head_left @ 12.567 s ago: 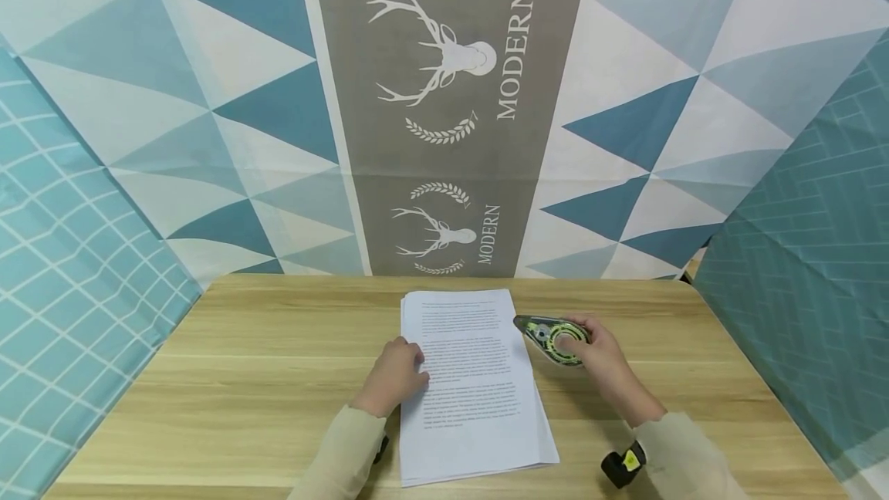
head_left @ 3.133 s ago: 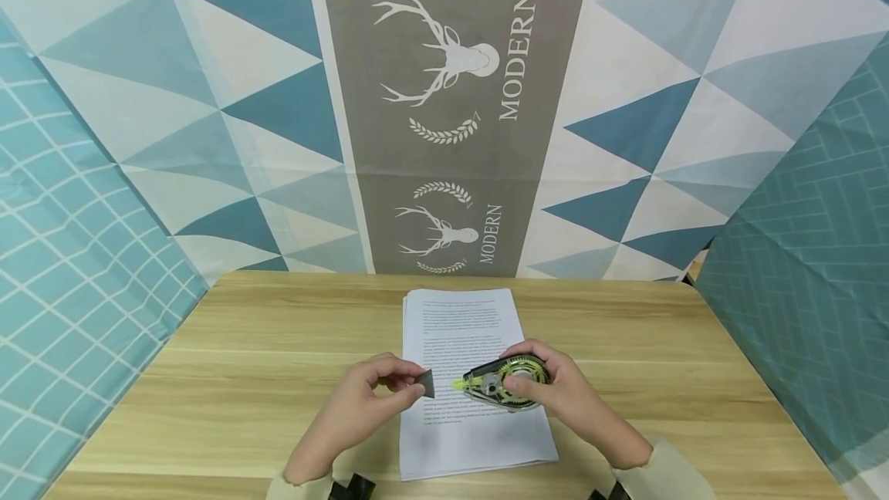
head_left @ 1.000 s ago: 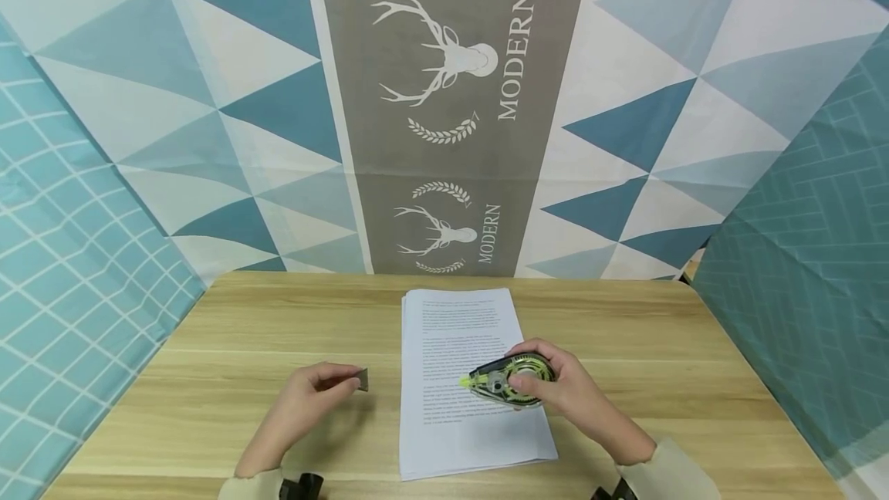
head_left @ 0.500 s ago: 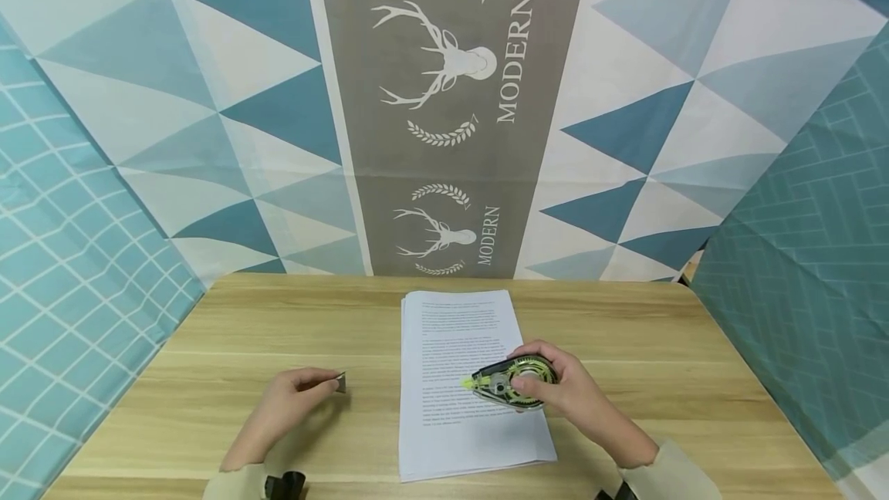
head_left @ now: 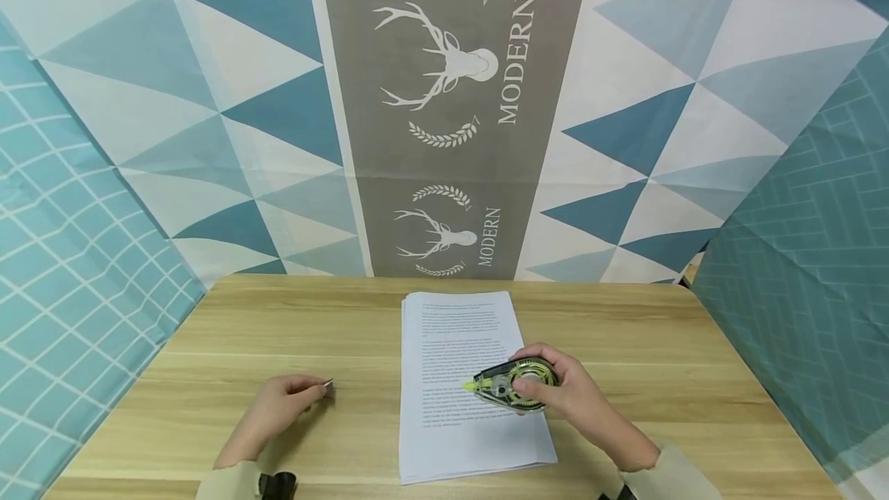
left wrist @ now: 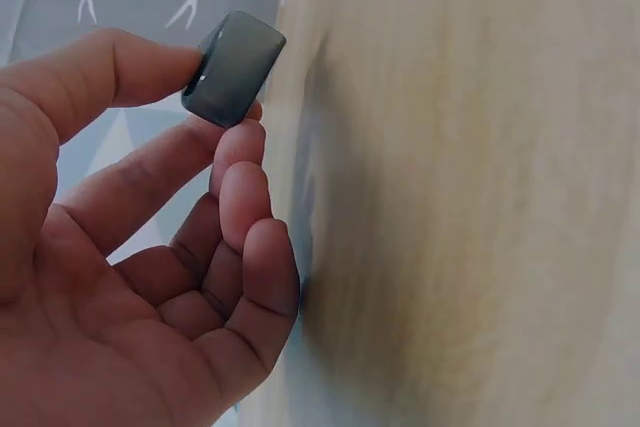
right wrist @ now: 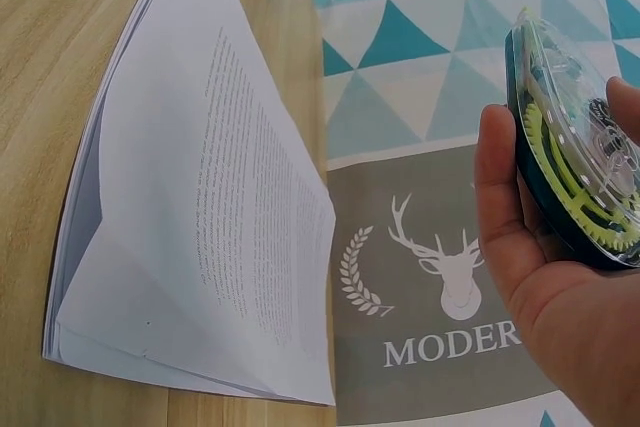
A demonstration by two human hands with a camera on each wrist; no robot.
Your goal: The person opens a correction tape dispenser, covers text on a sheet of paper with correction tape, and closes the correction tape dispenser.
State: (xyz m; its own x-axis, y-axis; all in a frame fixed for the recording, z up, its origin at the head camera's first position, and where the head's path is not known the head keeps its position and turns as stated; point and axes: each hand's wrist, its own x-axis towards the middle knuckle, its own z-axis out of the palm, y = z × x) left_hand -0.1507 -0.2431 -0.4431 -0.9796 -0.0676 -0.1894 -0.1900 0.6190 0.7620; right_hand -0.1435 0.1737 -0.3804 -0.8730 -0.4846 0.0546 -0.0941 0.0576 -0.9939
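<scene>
My left hand pinches a small dark translucent cap between thumb and index finger, low over the table left of the paper. In the left wrist view the other fingers curl loosely beneath it. My right hand grips a correction tape dispenser, black and clear with yellow-green wheels. Its bare yellow-green tip points left above the printed sheets. The right wrist view shows the dispenser's toothed wheel through the clear shell. A stack of printed paper lies under and left of the dispenser.
The wooden table runs back to a patterned cloth backdrop. Teal cloths hang at both sides. Both wrists wear black camera mounts, the left mount near the table's front.
Over the last seconds my left hand has carried the cap from beside the dispenser's tip leftward and down toward the table. My right hand has barely shifted. Earlier the dispenser's tip was covered.
</scene>
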